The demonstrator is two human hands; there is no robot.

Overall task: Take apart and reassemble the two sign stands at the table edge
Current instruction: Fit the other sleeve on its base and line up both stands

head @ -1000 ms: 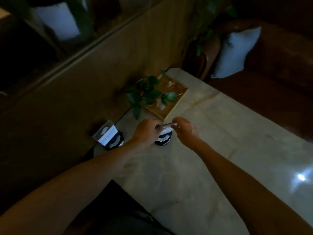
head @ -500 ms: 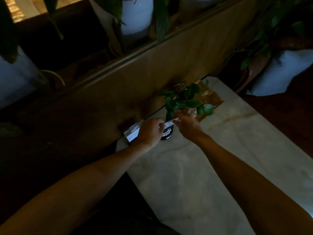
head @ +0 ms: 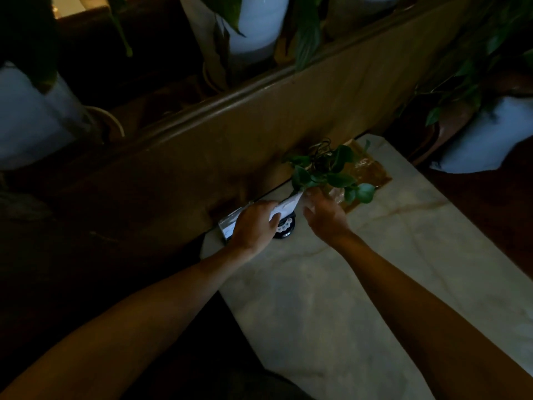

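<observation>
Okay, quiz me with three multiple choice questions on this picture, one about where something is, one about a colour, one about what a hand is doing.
1. Where is the small leafy plant?
A. beyond the hands, on a brown tray
B. on the floor
C. at the table's near edge

2. What colour is the round stand base?
A. red
B. black with white marks
C. yellow

3. What is the left hand doing?
A. resting flat on the table
B. holding a white sign card
C. gripping a pot

A: leaves rise over the tray.
B: dark disc, pale pattern.
B: fingers close on the card.
</observation>
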